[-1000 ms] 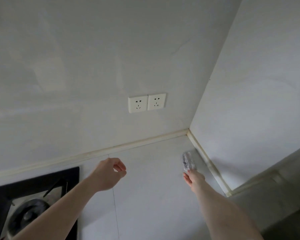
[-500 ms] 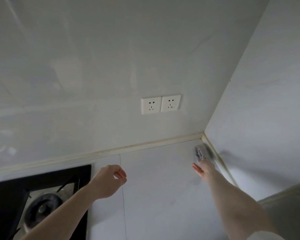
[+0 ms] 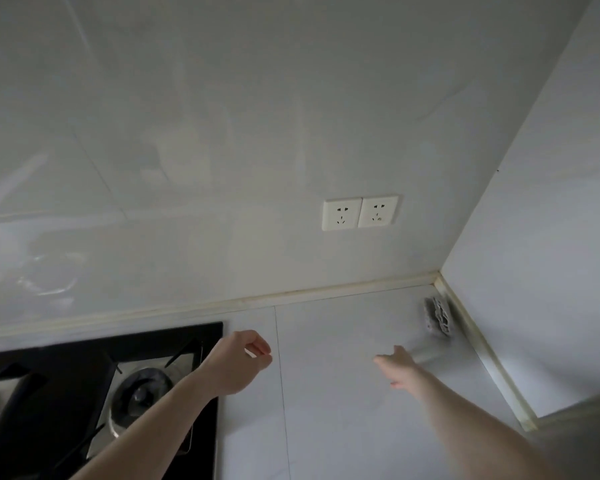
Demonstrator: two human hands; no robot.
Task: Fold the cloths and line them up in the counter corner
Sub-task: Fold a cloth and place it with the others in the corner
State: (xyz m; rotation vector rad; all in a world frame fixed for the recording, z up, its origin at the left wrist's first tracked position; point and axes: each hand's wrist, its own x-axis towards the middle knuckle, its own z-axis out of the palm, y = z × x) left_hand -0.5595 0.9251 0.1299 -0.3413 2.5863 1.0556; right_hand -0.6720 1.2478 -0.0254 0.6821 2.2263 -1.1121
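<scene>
A small folded grey-and-white cloth (image 3: 438,316) stands on edge in the far right corner of the white counter (image 3: 343,341), close to the side wall. My right hand (image 3: 400,367) hovers over the counter a short way in front of the cloth, fingers stretched out, empty and apart from it. My left hand (image 3: 238,362) hangs above the counter near the hob's right edge, fingers loosely curled, holding nothing.
A black gas hob (image 3: 94,393) with a burner fills the counter's left side. A double wall socket (image 3: 360,212) sits on the back wall above the counter. A cream sealing strip (image 3: 326,292) runs along both walls into the corner.
My right hand has let go of the cloth and drawn back toward me, leaving the cloth in the corner. The view has shifted left, showing more of the hob.
</scene>
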